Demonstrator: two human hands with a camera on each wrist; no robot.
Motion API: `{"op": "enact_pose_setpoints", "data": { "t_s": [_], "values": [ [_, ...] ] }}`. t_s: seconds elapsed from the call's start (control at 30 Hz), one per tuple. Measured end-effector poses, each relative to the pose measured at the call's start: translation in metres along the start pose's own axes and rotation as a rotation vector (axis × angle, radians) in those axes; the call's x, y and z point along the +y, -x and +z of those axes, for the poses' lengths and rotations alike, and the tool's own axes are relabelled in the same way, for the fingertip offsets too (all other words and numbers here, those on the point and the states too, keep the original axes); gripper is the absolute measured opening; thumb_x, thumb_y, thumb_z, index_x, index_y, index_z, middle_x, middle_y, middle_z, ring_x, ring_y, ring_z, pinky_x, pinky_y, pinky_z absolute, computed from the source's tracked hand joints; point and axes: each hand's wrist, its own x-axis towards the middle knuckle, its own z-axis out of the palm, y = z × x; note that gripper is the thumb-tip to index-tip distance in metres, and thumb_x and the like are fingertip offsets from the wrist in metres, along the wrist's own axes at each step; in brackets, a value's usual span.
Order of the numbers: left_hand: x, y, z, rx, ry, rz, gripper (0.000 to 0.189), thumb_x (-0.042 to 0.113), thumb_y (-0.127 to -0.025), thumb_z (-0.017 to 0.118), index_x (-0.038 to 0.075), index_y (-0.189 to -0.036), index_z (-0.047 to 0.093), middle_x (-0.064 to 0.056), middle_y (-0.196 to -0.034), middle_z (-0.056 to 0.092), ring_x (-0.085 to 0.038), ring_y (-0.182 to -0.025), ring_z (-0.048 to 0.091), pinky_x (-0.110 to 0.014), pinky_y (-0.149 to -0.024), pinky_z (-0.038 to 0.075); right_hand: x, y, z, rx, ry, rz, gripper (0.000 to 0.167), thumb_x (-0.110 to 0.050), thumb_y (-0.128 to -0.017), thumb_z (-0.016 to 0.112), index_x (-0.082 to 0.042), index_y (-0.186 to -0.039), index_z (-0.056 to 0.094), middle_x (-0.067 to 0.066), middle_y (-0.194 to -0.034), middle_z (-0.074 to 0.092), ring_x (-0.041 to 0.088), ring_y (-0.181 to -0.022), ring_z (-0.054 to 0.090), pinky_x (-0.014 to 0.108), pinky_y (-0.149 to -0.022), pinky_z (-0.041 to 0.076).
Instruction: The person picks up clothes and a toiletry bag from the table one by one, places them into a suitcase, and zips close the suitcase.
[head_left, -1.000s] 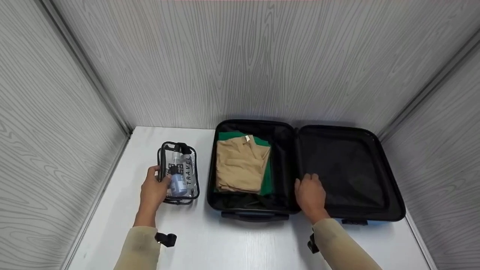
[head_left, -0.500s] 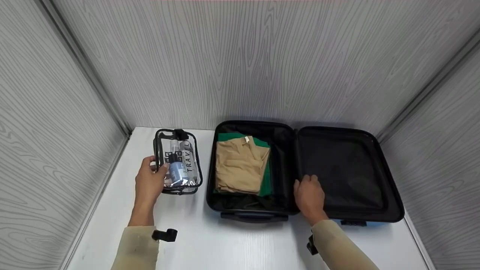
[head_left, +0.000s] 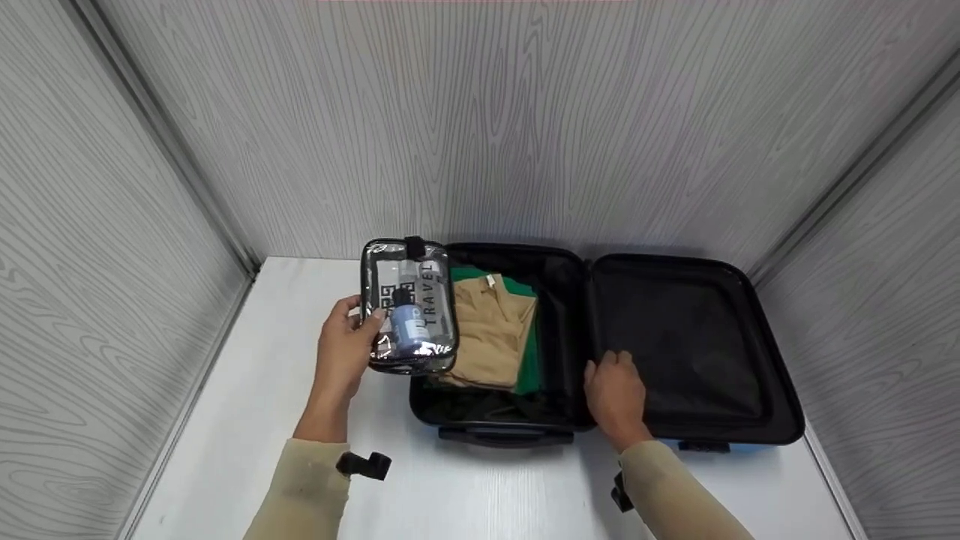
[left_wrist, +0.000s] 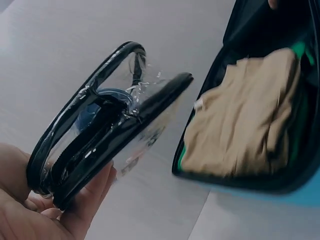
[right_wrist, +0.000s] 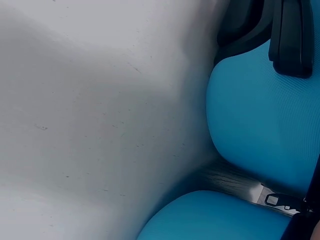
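My left hand (head_left: 345, 349) grips the left side of a clear, black-edged travel pouch (head_left: 431, 300), its thumb on the front. Inside the pouch are a blue bottle (head_left: 409, 324) and other bottles. It hangs over the left rim of an open suitcase (head_left: 562, 337), partly covering a folded beige garment (head_left: 491, 322) on green cloth (head_left: 529, 367). Seen from the left wrist, the pouch (left_wrist: 107, 125) is off the table, beside the suitcase. My right hand (head_left: 616, 390) holds the suitcase's edge near the hinge; its fingertips are hidden.
The black-lined lid half (head_left: 690, 337) lies open to the right. A carry handle (head_left: 506, 436) sticks out at the front. In the right wrist view, the blue shell (right_wrist: 260, 115) and a zip pull (right_wrist: 282, 201) show. Wood-grain walls (head_left: 480, 127) surround the white table (head_left: 247, 390).
My left hand has lifted the travel pouch off the table and carried it right, to the suitcase's left rim. My right hand has stayed at the hinge.
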Motion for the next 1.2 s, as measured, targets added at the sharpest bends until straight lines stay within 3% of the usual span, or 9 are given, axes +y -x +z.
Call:
{"op": "enact_pose_setpoints", "data": {
  "t_s": [0.13,0.3,0.5,0.57,0.77,0.93,1.03,1.2],
  "values": [
    [0.006,-0.002,0.027,-0.065,0.114,-0.017,0.047,0.017,-0.107,0.062,0.003,-0.150,0.051,-0.026,-0.124,0.070,-0.017,-0.090,0.070,-0.025,-0.073,0.056,0.002,-0.001,-0.001,-0.021,-0.011,0.012,0.029,-0.019,-0.101,0.071,0.007,-0.090,0.063,0.022,-0.084,0.057,0.038,-0.066,0.062,0.053,-0.057,0.057],
    [0.012,-0.005,0.063,-0.130,0.188,-0.010,0.045,0.014,-0.107,0.062,0.003,-0.149,0.052,-0.024,-0.122,0.071,-0.017,-0.092,0.070,-0.031,-0.079,0.058,0.002,0.000,-0.002,-0.046,-0.026,0.031,0.029,-0.020,-0.103,0.069,0.007,-0.091,0.063,0.022,-0.086,0.057,0.039,-0.069,0.063,0.053,-0.060,0.058],
    [0.005,-0.009,0.099,-0.191,0.222,0.013,0.044,0.011,-0.108,0.059,0.001,-0.150,0.048,-0.023,-0.139,0.065,-0.027,-0.115,0.068,-0.038,-0.092,0.056,0.002,0.003,0.001,0.007,-0.017,-0.011,0.032,-0.019,-0.103,0.068,0.004,-0.082,0.061,0.018,-0.078,0.053,0.034,-0.060,0.058,0.049,-0.052,0.055],
    [0.003,-0.011,0.109,-0.206,0.214,0.021,0.045,0.010,-0.108,0.058,0.001,-0.151,0.047,-0.021,-0.143,0.062,-0.028,-0.120,0.065,-0.038,-0.095,0.055,0.001,0.003,0.001,0.019,-0.018,-0.020,0.033,-0.019,-0.104,0.067,0.003,-0.080,0.061,0.018,-0.077,0.053,0.033,-0.058,0.056,0.049,-0.050,0.054],
    [-0.006,-0.015,0.139,-0.249,0.169,0.037,0.043,0.006,-0.108,0.056,-0.001,-0.150,0.047,-0.023,-0.135,0.064,-0.028,-0.110,0.066,-0.036,-0.087,0.056,0.000,0.001,-0.001,-0.020,-0.035,0.018,0.034,-0.021,-0.107,0.063,0.004,-0.083,0.061,0.018,-0.081,0.053,0.035,-0.063,0.059,0.051,-0.054,0.056],
    [-0.013,-0.017,0.161,-0.293,0.142,0.030,0.043,0.005,-0.107,0.054,0.000,-0.149,0.048,-0.021,-0.136,0.062,-0.027,-0.114,0.064,-0.037,-0.094,0.055,0.000,0.001,-0.001,-0.037,-0.027,0.027,0.033,-0.021,-0.107,0.062,0.005,-0.086,0.062,0.019,-0.083,0.055,0.036,-0.066,0.060,0.051,-0.056,0.057],
    [-0.017,-0.018,0.172,-0.325,0.081,0.036,0.044,0.006,-0.107,0.054,0.001,-0.150,0.046,-0.022,-0.139,0.060,-0.030,-0.117,0.063,-0.042,-0.096,0.054,0.001,0.002,-0.001,-0.045,-0.028,0.034,0.033,-0.021,-0.107,0.062,0.005,-0.087,0.062,0.019,-0.083,0.055,0.036,-0.066,0.060,0.052,-0.056,0.057],
    [-0.024,-0.017,0.189,-0.346,-0.097,0.078,0.051,0.007,-0.107,0.053,0.001,-0.156,0.039,-0.025,-0.149,0.054,-0.036,-0.131,0.058,-0.050,-0.108,0.048,0.001,0.002,-0.002,-0.040,-0.026,0.022,0.033,-0.021,-0.107,0.062,0.004,-0.086,0.062,0.019,-0.082,0.055,0.035,-0.064,0.059,0.051,-0.056,0.056]
  ]
}}
